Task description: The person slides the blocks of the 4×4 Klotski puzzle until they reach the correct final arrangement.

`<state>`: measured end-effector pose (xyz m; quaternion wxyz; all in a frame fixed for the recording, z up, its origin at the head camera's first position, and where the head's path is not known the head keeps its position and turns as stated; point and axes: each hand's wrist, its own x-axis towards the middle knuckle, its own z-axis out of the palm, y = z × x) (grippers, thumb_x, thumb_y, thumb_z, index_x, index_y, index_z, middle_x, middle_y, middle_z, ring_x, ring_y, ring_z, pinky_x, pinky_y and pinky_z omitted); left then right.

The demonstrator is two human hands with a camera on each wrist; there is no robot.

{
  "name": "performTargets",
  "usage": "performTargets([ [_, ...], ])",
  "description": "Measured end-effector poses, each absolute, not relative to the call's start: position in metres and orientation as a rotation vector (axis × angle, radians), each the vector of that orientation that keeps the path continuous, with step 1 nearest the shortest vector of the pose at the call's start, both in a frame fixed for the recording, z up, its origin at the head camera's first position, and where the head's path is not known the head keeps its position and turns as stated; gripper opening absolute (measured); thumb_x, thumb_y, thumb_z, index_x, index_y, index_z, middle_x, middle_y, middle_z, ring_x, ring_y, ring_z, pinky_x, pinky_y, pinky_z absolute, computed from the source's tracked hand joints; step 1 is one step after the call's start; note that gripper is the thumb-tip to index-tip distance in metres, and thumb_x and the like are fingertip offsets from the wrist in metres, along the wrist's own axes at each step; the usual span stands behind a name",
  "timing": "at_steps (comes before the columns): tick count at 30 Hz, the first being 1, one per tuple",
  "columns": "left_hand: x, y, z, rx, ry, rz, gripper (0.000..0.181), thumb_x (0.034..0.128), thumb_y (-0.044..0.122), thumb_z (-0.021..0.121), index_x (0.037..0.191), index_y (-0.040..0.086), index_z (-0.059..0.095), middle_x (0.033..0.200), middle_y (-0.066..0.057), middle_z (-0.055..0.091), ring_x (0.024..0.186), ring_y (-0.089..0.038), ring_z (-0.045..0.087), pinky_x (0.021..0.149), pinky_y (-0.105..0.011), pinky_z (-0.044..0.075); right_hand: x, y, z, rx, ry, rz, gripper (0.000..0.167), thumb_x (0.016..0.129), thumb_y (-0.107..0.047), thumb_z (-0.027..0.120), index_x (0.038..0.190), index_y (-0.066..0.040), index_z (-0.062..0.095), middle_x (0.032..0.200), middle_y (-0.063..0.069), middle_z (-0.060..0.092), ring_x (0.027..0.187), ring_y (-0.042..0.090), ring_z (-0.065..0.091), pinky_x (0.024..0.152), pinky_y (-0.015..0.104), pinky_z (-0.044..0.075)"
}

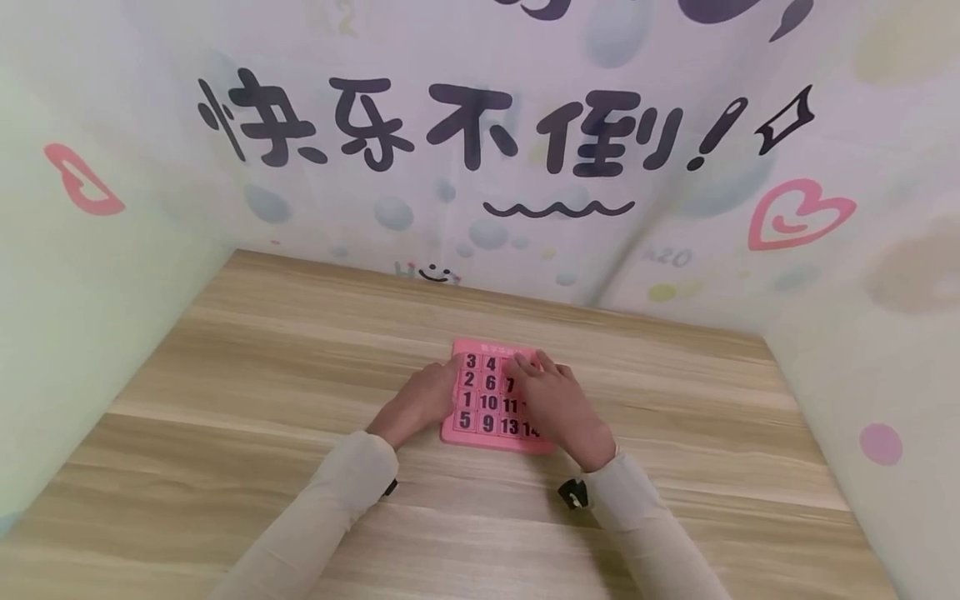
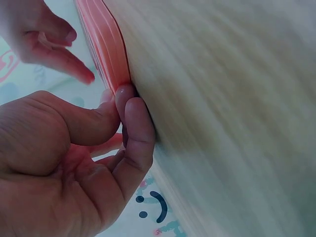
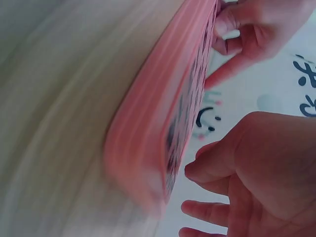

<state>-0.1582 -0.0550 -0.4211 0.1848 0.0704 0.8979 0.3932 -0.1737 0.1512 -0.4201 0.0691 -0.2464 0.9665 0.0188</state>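
A pink sliding number puzzle (image 1: 489,403) lies on the wooden table, its black numbers facing up. At its left edge, my left hand (image 1: 427,395) holds the frame; in the left wrist view the thumb and bent fingers of that hand (image 2: 74,148) pinch the pink side (image 2: 112,54). Over the upper right tiles reaches my right hand (image 1: 558,404), fingers extended, hiding part of the right columns. In the right wrist view this hand (image 3: 261,173) hovers beside the number face, with its fingers spread; whether a fingertip touches a tile I cannot tell.
The wood-grain table (image 1: 300,333) spreads around the puzzle. Behind it hangs a printed cloth (image 1: 450,225) with large black characters, and pale walls with heart prints close in both sides. Black bands (image 1: 574,493) sit at the cuffs.
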Motion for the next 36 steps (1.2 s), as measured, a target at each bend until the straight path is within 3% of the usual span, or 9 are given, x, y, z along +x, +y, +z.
performTargets([
  [5,-0.158,-0.055,-0.422,0.205,2.531,1.101,0.071,0.0945,-0.003,0.053,0.157,0.003,0.021,0.099,-0.017,0.061,0.061,-0.019,0.052,0.055,-0.028,0.045,-0.175,0.135,-0.423,-0.756,2.887,0.083,0.05,0.101,-0.01,0.046,0.151,-0.014,0.043,0.156,0.003,0.04,0.147,0.037,0.028,0.113,0.059,0.032],
  [12,-0.16,-0.052,-0.421,0.206,2.561,1.028,0.07,0.0943,-0.002,0.054,0.157,0.001,0.022,0.13,-0.029,0.054,0.07,-0.021,0.057,0.065,-0.03,0.05,-0.177,0.128,-0.427,-0.766,2.895,0.098,0.053,0.1,-0.011,0.049,0.152,-0.016,0.041,0.156,0.003,0.04,0.146,0.037,0.031,0.112,0.058,0.034],
  [17,-0.16,-0.053,-0.423,0.199,2.552,1.039,0.071,0.0939,-0.003,0.055,0.157,0.001,0.022,0.121,-0.026,0.058,0.066,-0.02,0.056,0.059,-0.029,0.048,-0.176,0.127,-0.428,-0.779,2.895,0.103,0.051,0.101,-0.012,0.048,0.151,-0.017,0.042,0.156,0.004,0.04,0.145,0.037,0.033,0.111,0.058,0.035],
  [28,-0.158,-0.055,-0.421,0.206,2.537,1.072,0.071,0.0949,-0.002,0.053,0.157,0.002,0.02,0.136,-0.028,0.05,0.073,-0.021,0.054,0.065,-0.03,0.048,-0.178,0.129,-0.428,-0.745,2.868,0.11,0.051,0.101,-0.014,0.049,0.152,-0.017,0.042,0.157,0.004,0.038,0.146,0.036,0.032,0.11,0.058,0.036],
  [32,-0.159,-0.055,-0.422,0.213,2.535,1.078,0.071,0.094,-0.003,0.053,0.157,0.001,0.02,0.127,-0.027,0.054,0.068,-0.021,0.053,0.059,-0.028,0.046,-0.178,0.131,-0.428,-0.736,2.868,0.108,0.052,0.1,-0.016,0.05,0.152,-0.017,0.042,0.157,0.004,0.038,0.146,0.036,0.032,0.11,0.059,0.036],
  [36,-0.159,-0.055,-0.423,0.206,2.53,1.08,0.072,0.0937,-0.004,0.054,0.157,0.002,0.02,0.103,-0.018,0.059,0.061,-0.018,0.051,0.054,-0.026,0.043,-0.179,0.134,-0.429,-0.734,2.872,0.109,0.051,0.101,-0.017,0.049,0.152,-0.018,0.043,0.157,0.003,0.039,0.145,0.037,0.033,0.109,0.059,0.037],
])
